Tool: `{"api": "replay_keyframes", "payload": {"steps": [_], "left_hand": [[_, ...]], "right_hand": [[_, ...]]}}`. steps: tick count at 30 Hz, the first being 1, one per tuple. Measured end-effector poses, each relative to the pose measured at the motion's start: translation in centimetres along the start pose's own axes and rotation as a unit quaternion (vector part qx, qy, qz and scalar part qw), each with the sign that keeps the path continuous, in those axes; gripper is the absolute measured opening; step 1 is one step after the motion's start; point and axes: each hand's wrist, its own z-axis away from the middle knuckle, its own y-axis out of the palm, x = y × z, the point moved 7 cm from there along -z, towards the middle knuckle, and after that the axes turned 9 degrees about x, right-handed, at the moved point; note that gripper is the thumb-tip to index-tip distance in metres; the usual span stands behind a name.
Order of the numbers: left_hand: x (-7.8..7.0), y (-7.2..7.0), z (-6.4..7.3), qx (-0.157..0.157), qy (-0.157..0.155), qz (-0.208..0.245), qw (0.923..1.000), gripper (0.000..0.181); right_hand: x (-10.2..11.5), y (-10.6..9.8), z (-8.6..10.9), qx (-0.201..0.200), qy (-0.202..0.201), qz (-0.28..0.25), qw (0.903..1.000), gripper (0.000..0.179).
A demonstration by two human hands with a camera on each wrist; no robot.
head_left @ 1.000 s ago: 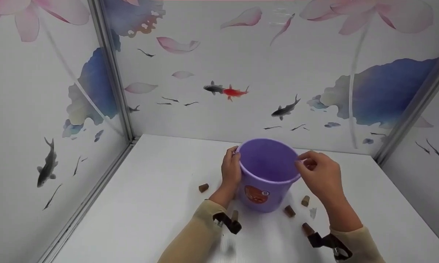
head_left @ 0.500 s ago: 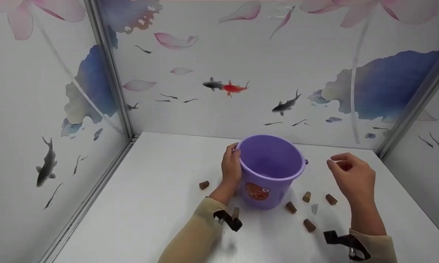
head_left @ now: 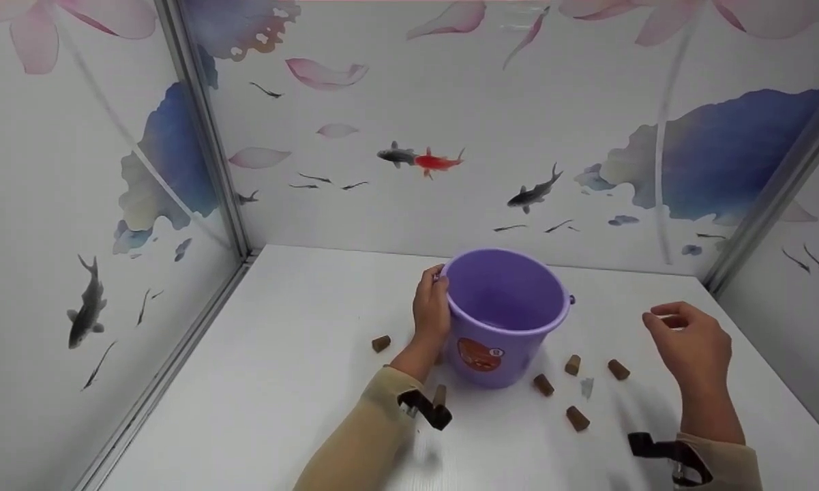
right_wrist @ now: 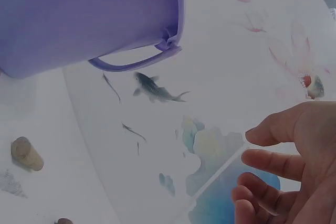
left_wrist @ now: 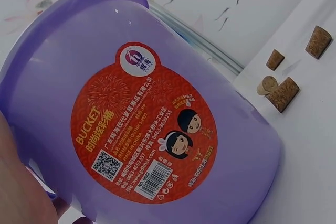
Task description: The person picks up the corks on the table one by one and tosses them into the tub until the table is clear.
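While the left hand (head_left: 431, 310) grasps the purple bucket (head_left: 522, 351) by its left rim, the right hand (head_left: 695, 344) is apart from it, off to the right, grip released, fingers loosely bent. Head view: bucket on the white bench (head_left: 300, 307), mouth up, reddish label (head_left: 479, 354) toward the camera. One cork (head_left: 380, 344) lies left of the bucket; another, lighter cork (head_left: 440, 394) is partly behind the left wrist's black mount (head_left: 423, 409). Four brown corks (head_left: 577, 419) scatter right of the bucket, near a small grey patch (head_left: 587, 389). Back panel (head_left: 443, 221) printed with fish and petals.

Left wrist view: bucket wall fills most of it, label reading BUCKET, with QR code and barcode. Part of the left hand shows at the left edge; fingertips of the right hand at the top, clear of the bucket. Corks at right, two overlapping.

Right wrist view: bucket upper left, purple handle (right_wrist: 137, 65) hanging down against its side. Thumb and fingers of the right hand spread apart. Tan cork lower left.
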Motion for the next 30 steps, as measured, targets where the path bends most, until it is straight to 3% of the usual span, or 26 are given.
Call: {"api": "replay_keyframes", "payload": {"steps": [8, 15, 30], "left_hand": [[0.0, 0.5, 0.0, 0.002, 0.009, 0.006, 0.9999, 0.046], [-0.1, 0.5, -0.1, 0.002, 0.018, 0.005, 0.9998, 0.045], [-0.3, 0.0, 0.0, -0.007, 0.013, -0.008, 0.9998, 0.046]], "right_hand": [[-1.9, 0.1, -0.9, 0.012, -0.02, 0.048, 0.9986, 0.047], [-3.3, 1.4, -1.8, 0.027, -0.036, 0.058, 0.9973, 0.046], [-3.7, 4.3, -3.0, 0.043, -0.053, 0.071, 0.9951, 0.039]]}}
